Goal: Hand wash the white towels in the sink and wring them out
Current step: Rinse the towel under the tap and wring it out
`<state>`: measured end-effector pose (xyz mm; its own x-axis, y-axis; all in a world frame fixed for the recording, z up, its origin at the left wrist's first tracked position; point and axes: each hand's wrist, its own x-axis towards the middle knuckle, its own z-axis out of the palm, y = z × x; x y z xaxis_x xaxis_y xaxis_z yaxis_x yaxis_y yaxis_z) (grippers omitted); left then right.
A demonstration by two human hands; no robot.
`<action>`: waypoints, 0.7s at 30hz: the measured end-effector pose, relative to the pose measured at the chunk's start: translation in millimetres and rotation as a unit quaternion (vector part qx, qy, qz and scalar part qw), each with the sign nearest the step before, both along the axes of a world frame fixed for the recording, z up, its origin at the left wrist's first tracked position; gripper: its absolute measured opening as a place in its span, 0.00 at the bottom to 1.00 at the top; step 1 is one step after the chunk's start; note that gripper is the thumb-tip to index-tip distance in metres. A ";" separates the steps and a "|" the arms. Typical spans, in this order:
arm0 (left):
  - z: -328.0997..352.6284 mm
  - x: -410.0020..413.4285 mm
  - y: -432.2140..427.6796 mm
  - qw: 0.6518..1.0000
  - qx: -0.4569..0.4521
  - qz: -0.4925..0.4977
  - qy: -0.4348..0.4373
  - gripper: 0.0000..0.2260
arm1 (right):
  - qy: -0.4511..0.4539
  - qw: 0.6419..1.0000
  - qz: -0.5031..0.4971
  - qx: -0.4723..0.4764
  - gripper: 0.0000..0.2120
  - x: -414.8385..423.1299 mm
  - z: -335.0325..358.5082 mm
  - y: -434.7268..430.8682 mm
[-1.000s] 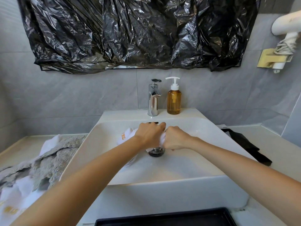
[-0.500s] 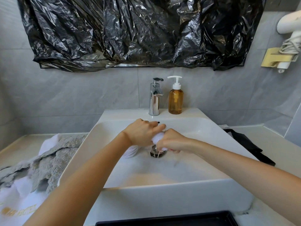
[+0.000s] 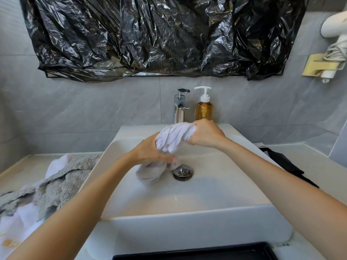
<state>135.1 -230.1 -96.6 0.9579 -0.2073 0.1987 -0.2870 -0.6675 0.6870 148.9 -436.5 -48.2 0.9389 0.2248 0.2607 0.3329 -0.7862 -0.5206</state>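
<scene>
A grey-tiled bathroom wall backs a white sink (image 3: pixel 187 218) set on a pale counter (image 3: pixel 22 169). Over the basin, a white towel (image 3: pixel 173 137) is twisted into a thick rope running from about 1 o'clock down to 7 o'clock, its lower end bunched against the basin floor just left of the drain (image 3: pixel 183 172).

The right hand (image 3: pixel 206 135) is curled tightly around the upper end of the towel, raised above the back of the basin in front of the soap bottle (image 3: pixel 204 106). The left hand (image 3: pixel 150 152) grips the lower part, fingers wrapped round the cloth and blurred near the drain, so their exact lie cannot be told. The two hands sit close together, with a short ridged stretch of towel showing between them.

At 12 o'clock of the basin a chrome tap (image 3: pixel 180 107) stands on the back ledge, the amber pump bottle just beside it on the right.

At 9 o'clock, on the counter, a grey towel (image 3: pixel 62 182) lies crumpled over more white towels (image 3: pixel 20 228); one bears an orange mark at the lower left edge of the view.

At 3 o'clock a black cloth (image 3: pixel 285 164) lies on the counter beside the sink. At 6 o'clock a black tray (image 3: pixel 197 253) sits below the front wall of the sink.

Above, crinkled black plastic sheeting (image 3: pixel 159 34) covers the wall, and at 2 o'clock a white hair dryer (image 3: pixel 336 27) hangs in a yellowish holder (image 3: pixel 319 67).
</scene>
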 end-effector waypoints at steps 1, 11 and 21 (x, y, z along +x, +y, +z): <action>-3.5 0.4 0.0 1.000 0.018 0.005 0.013 0.31 | 0.012 0.999 0.009 0.047 0.03 1.5 1.7 -2.7; 60.5 -2.9 -36.1 0.977 -0.171 0.100 0.073 0.06 | -0.197 0.979 0.028 -0.035 0.44 -13.5 -15.4 -13.5; 76.1 -1.8 -62.1 0.991 -0.009 0.131 -0.022 0.09 | -0.236 0.967 0.024 -0.092 0.17 -12.0 -10.0 -1.6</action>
<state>133.3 -292.2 -20.5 0.9685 0.0515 0.2437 -0.1357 -0.7114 0.6896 136.9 -438.2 -58.2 0.7119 0.3487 0.6096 0.5377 -0.8290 -0.1536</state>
